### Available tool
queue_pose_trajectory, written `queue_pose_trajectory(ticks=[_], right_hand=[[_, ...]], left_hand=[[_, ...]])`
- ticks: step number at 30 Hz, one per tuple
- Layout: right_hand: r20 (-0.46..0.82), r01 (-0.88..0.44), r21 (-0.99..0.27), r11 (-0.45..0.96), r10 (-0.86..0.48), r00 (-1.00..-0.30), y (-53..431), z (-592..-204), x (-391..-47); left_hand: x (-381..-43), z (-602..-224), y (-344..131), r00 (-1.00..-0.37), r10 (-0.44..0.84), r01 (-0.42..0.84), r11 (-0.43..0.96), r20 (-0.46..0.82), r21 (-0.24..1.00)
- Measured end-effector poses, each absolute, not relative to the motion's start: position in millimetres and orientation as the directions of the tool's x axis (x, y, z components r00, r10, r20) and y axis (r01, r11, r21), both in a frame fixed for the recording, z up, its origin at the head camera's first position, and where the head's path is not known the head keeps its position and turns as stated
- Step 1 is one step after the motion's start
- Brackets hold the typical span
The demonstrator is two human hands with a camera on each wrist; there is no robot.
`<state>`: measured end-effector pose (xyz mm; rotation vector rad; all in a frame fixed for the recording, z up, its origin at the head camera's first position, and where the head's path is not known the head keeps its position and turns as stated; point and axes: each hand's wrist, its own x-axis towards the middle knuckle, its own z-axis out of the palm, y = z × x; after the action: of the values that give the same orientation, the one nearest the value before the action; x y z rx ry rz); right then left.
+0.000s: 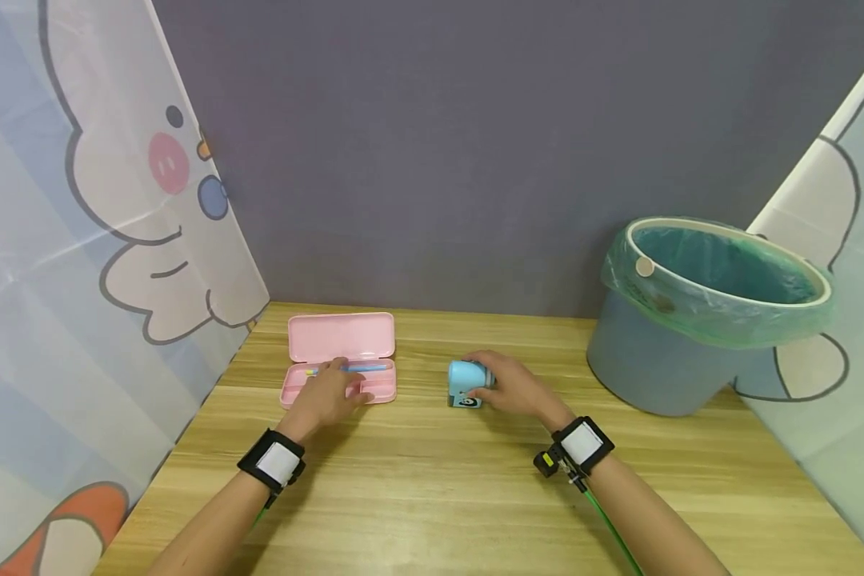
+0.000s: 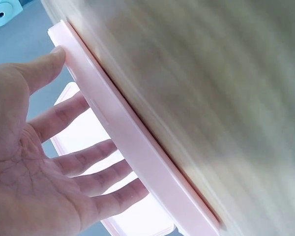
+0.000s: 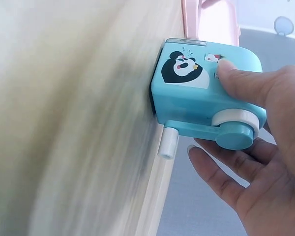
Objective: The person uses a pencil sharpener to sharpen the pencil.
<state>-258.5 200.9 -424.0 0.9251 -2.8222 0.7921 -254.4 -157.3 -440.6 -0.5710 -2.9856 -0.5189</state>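
Note:
A pink pencil case (image 1: 342, 334) lies with its lid raised at the left of the table. Inside it is a blue pencil (image 1: 369, 368) with a yellowish end. My left hand (image 1: 326, 394) is over the case; in the left wrist view the fairly straight fingers reach past the front wall and the thumb touches the edge. The fingertips are hidden behind that wall. My right hand (image 1: 511, 384) holds a light-blue crank pencil sharpener (image 1: 465, 376), thumb on the panda-printed side and fingers behind. Its crank handle (image 3: 168, 142) shows in the right wrist view. The sharpener stands on the table.
A grey bin (image 1: 655, 352) with a green plastic liner stands at the right. The wooden table (image 1: 432, 488) ends against a dark grey wall (image 1: 432, 160). Printed curtains (image 1: 137, 264) hang at both sides. Wrist straps with cameras sit on both arms.

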Motion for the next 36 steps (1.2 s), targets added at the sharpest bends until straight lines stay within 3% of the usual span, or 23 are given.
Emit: queue_pose_trajectory(ticks=[9,19,28,36], right_hand=[[0.259,-0.601,-0.435,0.671,-0.547,-0.796,203.0,-428.1,-232.6],[0.297,-0.609,-0.441,0.659,-0.533,-0.792,201.7,-434.1,-226.2],[0.293,-0.588,-0.489,0.645,-0.513,-0.807,198.6,-438.6,-226.8],[0.258,-0.556,-0.503,0.662,-0.499,-0.827,198.5,-441.6,-229.0]], left_hand=[[-236.9,-441.2,-148.5,-0.924,0.352,0.382,0.867,0.149,0.319],[-234.1,-437.2,-149.6,-0.915,0.366,0.402,0.857,0.168,0.322],[-271.2,-425.4,-165.8,-0.906,0.321,0.400,0.862,0.275,0.311],[-286.5,-439.5,-170.9,-0.901,0.358,0.411,0.885,0.246,0.219]])
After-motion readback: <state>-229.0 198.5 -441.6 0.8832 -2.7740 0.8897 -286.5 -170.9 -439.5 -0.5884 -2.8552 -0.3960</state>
